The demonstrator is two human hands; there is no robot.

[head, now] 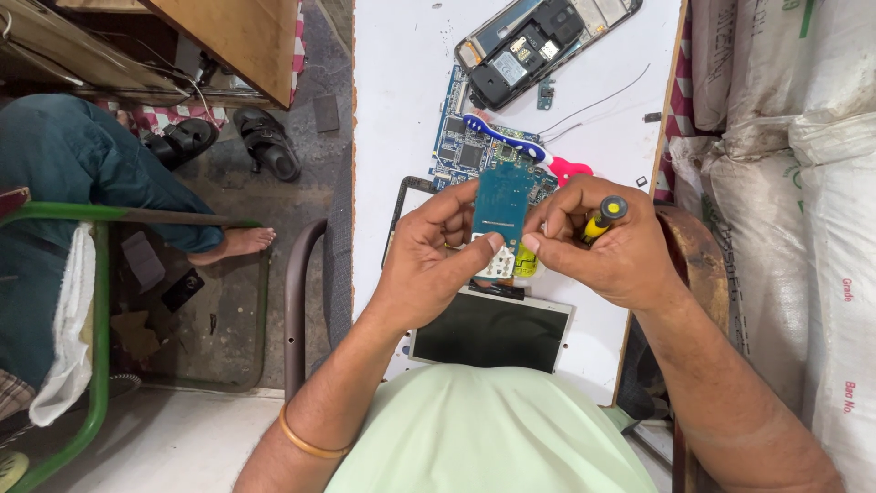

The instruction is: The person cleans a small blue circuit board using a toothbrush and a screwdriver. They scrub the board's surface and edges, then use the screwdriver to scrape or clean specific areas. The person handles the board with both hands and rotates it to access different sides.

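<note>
Circuit board [500,203] pinched between our left hand [429,260] and right hand [610,251], screwdriver [602,219] tucked in the right palm: inspection underway, we judge; careful prying next.

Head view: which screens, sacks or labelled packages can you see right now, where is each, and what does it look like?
Display panel: flat on the white table just below both hands, rectangular, dark glass in a pale frame.
Opened phone: top of the table, black insides in a silvery shell.
Sacks: stacked along the right edge, whitish woven bags with small red and green print.
Small circuit board: teal, held between left hand and right hand.
</note>
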